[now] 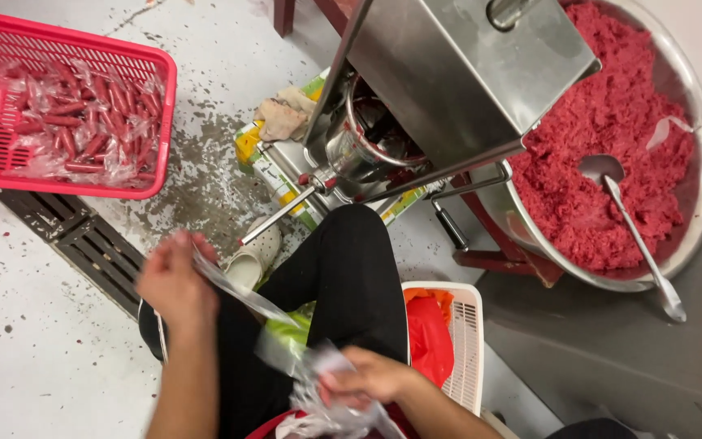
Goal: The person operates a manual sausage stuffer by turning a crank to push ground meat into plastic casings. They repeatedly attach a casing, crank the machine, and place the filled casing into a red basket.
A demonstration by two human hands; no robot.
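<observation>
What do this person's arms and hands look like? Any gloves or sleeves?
Both are bare: no gloves on the left hand or the right hand, and no sleeves, watch or rings visible on either forearm. The left is motion-blurred, so fine detail is unclear.

Left hand (174, 280): lower left of the frame, raised, fingers pinched closed, forearm running down to the bottom edge. Right hand (367, 376): bottom centre, lower than the left, fingers curled shut, forearm exiting lower right.
</observation>
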